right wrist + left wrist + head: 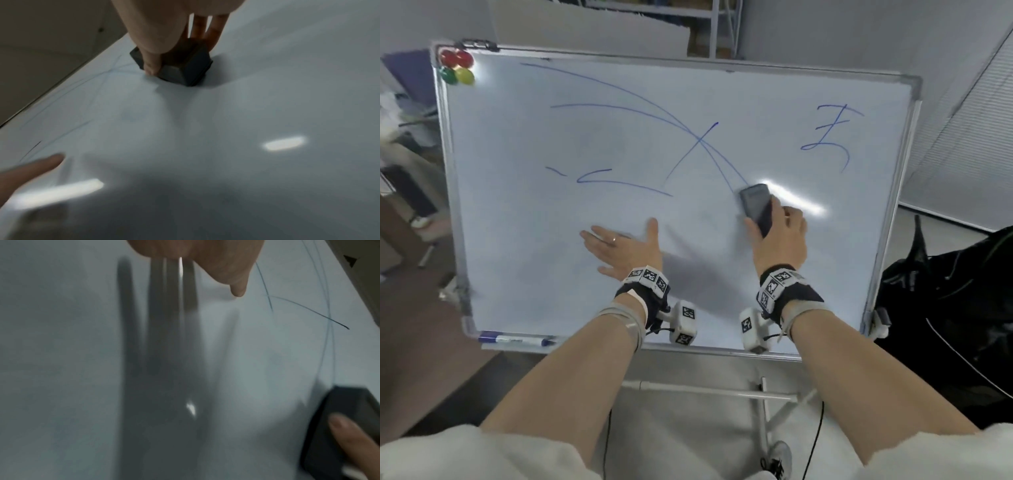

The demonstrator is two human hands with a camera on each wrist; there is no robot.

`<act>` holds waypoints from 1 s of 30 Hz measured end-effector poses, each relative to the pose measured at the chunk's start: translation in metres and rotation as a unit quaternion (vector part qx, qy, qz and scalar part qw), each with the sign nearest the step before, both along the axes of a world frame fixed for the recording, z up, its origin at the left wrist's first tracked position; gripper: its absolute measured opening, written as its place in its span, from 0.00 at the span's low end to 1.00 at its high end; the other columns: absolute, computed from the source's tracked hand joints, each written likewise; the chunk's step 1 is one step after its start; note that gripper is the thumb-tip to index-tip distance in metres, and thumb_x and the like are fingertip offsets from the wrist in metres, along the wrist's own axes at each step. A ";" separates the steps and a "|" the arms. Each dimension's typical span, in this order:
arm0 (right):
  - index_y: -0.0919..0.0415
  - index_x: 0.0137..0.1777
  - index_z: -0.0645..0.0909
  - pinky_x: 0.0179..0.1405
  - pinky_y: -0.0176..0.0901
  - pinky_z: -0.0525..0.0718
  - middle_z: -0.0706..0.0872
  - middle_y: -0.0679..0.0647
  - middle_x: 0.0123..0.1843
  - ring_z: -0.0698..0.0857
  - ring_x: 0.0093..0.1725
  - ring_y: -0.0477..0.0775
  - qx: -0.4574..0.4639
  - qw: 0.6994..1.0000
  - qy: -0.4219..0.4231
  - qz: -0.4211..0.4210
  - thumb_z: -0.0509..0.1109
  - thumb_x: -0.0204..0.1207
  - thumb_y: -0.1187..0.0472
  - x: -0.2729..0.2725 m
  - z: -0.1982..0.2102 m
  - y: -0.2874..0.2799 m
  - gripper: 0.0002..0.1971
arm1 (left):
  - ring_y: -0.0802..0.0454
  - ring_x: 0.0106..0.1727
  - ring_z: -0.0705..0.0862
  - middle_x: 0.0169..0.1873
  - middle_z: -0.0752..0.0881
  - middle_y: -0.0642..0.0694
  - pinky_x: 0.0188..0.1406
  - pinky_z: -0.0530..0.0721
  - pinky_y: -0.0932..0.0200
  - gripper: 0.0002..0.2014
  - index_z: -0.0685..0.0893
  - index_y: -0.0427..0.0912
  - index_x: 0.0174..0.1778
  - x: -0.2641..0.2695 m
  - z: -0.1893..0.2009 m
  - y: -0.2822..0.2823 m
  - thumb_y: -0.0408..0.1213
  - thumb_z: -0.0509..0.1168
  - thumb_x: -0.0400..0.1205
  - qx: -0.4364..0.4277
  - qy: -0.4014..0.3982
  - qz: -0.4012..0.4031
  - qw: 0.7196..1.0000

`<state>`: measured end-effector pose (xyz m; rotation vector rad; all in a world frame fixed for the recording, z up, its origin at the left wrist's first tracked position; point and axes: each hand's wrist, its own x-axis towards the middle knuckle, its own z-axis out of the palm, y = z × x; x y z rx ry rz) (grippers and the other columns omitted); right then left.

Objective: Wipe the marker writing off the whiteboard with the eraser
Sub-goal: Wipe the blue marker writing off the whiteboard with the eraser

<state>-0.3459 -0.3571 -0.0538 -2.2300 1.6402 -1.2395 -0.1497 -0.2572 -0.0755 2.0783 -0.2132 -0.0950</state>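
Observation:
A whiteboard (524, 246) on a stand fills the head view, marked with blue marker lines (619, 111) across its upper middle and a blue character (828, 137) at the upper right. My right hand (779, 236) grips a dark eraser (756, 205) and holds it flat on the board, at the lower end of the long curved lines. In the right wrist view, thumb and fingers clamp the eraser (180, 69) from both sides. My left hand (619, 246) lies flat on the board with its fingers spread, left of the eraser.
Several round magnets (456, 70) sit in the board's top left corner. A blue marker (517, 340) lies on the tray at the bottom left. A black bag (945, 301) stands right of the board. The stand's legs (763, 411) and my shoe (779, 459) are below.

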 end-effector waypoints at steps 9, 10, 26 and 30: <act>0.39 0.78 0.70 0.59 0.49 0.79 0.74 0.51 0.66 0.72 0.66 0.54 0.059 0.996 -0.037 0.059 0.70 0.73 0.34 0.005 0.022 -0.004 0.34 | 0.47 0.87 0.41 0.86 0.38 0.46 0.75 0.56 0.25 0.61 0.41 0.40 0.86 -0.044 0.027 -0.033 0.72 0.64 0.68 -0.014 -0.029 -0.071 0.997; 0.39 0.78 0.70 0.60 0.49 0.79 0.74 0.50 0.66 0.71 0.67 0.53 0.058 0.990 0.038 0.126 0.70 0.73 0.33 0.013 0.029 -0.001 0.34 | 0.47 0.87 0.42 0.86 0.39 0.45 0.75 0.58 0.24 0.62 0.41 0.40 0.86 -0.043 0.029 -0.034 0.72 0.65 0.69 -0.011 -0.022 -0.065 0.998; 0.46 0.72 0.75 0.49 0.54 0.82 0.79 0.53 0.64 0.74 0.60 0.59 -0.091 0.992 -0.078 -0.045 0.70 0.75 0.39 -0.037 0.055 -0.080 0.27 | 0.48 0.87 0.39 0.86 0.39 0.46 0.77 0.46 0.23 0.72 0.38 0.42 0.86 -0.063 0.044 -0.077 0.82 0.62 0.55 -0.035 0.063 0.008 0.997; 0.45 0.68 0.80 0.47 0.59 0.85 0.81 0.54 0.60 0.77 0.58 0.60 -0.087 0.942 -0.253 -0.203 0.69 0.68 0.41 -0.051 0.060 -0.108 0.26 | 0.48 0.87 0.39 0.86 0.40 0.46 0.77 0.45 0.24 0.71 0.39 0.41 0.86 -0.065 0.044 -0.081 0.82 0.62 0.57 -0.038 0.060 0.017 0.997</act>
